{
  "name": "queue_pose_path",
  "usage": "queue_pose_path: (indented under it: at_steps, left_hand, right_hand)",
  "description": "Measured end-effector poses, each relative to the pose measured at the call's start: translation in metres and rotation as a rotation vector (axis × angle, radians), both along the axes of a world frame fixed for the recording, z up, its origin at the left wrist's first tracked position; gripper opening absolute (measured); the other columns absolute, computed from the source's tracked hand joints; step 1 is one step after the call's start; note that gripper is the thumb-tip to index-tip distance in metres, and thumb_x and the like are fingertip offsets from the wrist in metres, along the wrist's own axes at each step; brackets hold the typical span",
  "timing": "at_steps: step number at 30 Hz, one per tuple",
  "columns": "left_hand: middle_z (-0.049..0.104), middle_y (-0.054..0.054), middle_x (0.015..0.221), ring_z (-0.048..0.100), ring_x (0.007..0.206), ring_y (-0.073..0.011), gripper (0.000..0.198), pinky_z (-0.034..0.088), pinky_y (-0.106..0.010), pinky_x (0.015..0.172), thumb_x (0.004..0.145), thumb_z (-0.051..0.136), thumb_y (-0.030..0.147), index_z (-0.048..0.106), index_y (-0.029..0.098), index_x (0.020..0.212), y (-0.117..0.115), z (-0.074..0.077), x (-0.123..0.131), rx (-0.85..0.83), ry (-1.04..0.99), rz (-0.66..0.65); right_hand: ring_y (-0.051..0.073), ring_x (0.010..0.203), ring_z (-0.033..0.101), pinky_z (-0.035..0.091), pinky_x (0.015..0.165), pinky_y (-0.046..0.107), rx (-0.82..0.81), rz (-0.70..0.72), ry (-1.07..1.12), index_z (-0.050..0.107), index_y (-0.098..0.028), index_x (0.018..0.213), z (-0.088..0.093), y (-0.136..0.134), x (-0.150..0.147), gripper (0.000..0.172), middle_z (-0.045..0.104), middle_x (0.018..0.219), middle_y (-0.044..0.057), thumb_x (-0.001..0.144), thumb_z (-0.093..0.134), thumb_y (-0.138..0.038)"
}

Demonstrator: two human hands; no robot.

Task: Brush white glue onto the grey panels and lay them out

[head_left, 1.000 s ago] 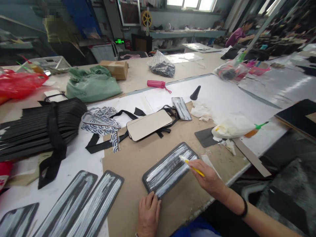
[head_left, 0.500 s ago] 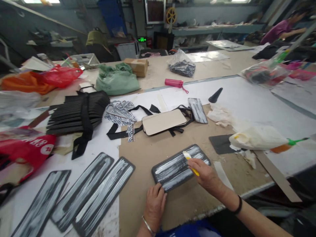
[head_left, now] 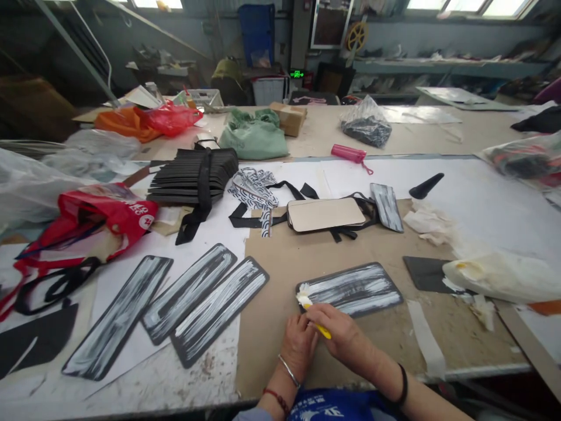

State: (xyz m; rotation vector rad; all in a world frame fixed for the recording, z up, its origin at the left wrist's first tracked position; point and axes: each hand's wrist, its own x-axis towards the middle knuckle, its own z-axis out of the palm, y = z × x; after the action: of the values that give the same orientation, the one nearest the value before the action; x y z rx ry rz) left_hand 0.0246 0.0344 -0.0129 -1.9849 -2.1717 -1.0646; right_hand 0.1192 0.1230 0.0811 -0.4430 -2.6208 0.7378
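A dark rounded panel (head_left: 356,289) streaked with white glue lies on a brown cardboard sheet (head_left: 280,257) in front of me. My right hand (head_left: 344,339) is closed on a yellow-handled brush (head_left: 312,313), whose white bristles touch the panel's near left end. Close beside it, my left hand (head_left: 298,345) rests with curled fingers on the cardboard at the panel's near left corner, partly behind the right hand. Three long glue-streaked strips (head_left: 205,304) lie side by side to the left on white paper.
Beyond the panel sit a tan card with black straps (head_left: 325,213), a small streaked piece (head_left: 386,206) and a black cone (head_left: 426,186). A stack of black pieces (head_left: 193,172), a red bag (head_left: 103,213) and a green bag (head_left: 254,139) stand left and behind. Glue-stained rags (head_left: 495,275) lie right.
The brush has moved from the panel's far right part to its near left end. My view has swung to the left. My left hand has stayed at the panel's near corner.
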Motion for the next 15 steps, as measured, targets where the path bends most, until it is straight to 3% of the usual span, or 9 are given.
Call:
queue_pose_path:
  at_steps: [7, 10, 13, 15]
  left_hand:
    - [0.064, -0.002, 0.084, 0.053, 0.071, -0.0177, 0.017, 0.045, -0.031, 0.062, 0.075, 0.062, 0.016, 0.060, 0.020, 0.091, -0.004, 0.001, -0.003, -0.057, 0.059, -0.012]
    - [0.065, -0.002, 0.088, 0.053, 0.072, -0.0176, 0.013, 0.044, -0.031, 0.062, 0.075, 0.063, 0.018, 0.060, 0.019, 0.088, -0.005, 0.000, -0.005, -0.028, 0.080, -0.016]
    - [0.066, -0.004, 0.093, 0.054, 0.074, -0.0178, 0.011, 0.044, -0.031, 0.064, 0.077, 0.062, 0.019, 0.060, 0.018, 0.088, -0.006, -0.002, -0.008, 0.001, 0.114, -0.035]
    - [0.066, -0.005, 0.094, 0.054, 0.074, -0.0181, 0.012, 0.044, -0.032, 0.065, 0.078, 0.062, 0.020, 0.061, 0.018, 0.090, -0.006, -0.003, -0.009, 0.024, 0.144, -0.035]
  right_hand:
    - [0.020, 0.092, 0.059, 0.053, 0.078, 0.032, 0.081, -0.128, 0.047, 0.058, -0.016, 0.104, -0.004, -0.008, 0.012, 0.031, 0.062, 0.097, 0.011, 0.084, 0.038, -0.005]
    - [0.019, 0.092, 0.060, 0.052, 0.081, 0.033, -0.048, -0.254, 0.105, 0.059, -0.019, 0.103, 0.000, -0.020, 0.017, 0.023, 0.064, 0.095, 0.009, 0.088, 0.043, -0.013]
    - [0.019, 0.085, 0.064, 0.054, 0.077, 0.033, -0.263, -0.529, 0.207, 0.061, -0.018, 0.097, -0.005, -0.025, 0.021, 0.017, 0.065, 0.091, 0.009, 0.089, 0.048, -0.026]
    - [0.019, 0.075, 0.066, 0.057, 0.069, 0.032, -0.429, -0.690, 0.242, 0.061, -0.017, 0.091, -0.014, -0.017, 0.032, 0.023, 0.066, 0.090, 0.009, 0.088, 0.049, -0.037]
